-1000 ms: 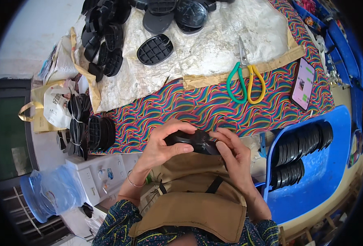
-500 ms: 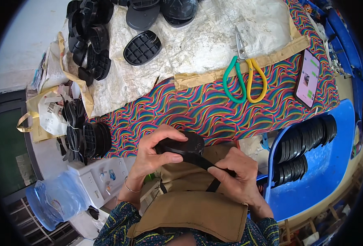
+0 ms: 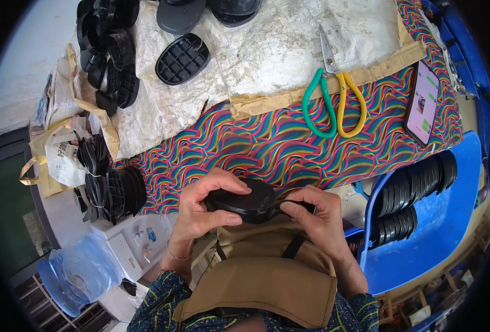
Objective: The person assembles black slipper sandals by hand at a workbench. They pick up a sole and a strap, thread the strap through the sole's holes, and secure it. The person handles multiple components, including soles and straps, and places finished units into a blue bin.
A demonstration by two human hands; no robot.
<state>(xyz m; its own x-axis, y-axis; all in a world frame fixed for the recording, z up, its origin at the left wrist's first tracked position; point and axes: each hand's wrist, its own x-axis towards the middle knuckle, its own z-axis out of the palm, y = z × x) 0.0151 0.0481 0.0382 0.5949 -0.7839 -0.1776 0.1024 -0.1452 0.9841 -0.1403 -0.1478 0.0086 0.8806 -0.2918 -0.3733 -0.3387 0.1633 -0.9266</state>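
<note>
My left hand [image 3: 206, 202] is closed round one end of a black oval rubber-like block [image 3: 246, 195], thumb on its near side and fingers over the top. The block's smooth face is turned up, just over the table's front edge. At its right end my right hand [image 3: 318, 213] pinches a narrow black strip [image 3: 306, 206] that lies along the block's side; its tail sticks out past my fingers. Scissors [image 3: 331, 83] with one green and one yellow handle lie spread on the table beyond my right hand.
A similar oval piece [image 3: 182, 59], gridded side up, lies on the white sheet [image 3: 267, 50]. More black pieces [image 3: 112, 55] heap at far left; a tied bundle of strips [image 3: 94, 166] sits nearer. A phone [image 3: 422, 104] lies at right, above a blue plastic tub or seat [image 3: 422, 249] holding rowed black pieces.
My right hand has moved up and closer to the block, still pinching the strip. The stretched strip now lies against the block's side. The view has shifted slightly.
</note>
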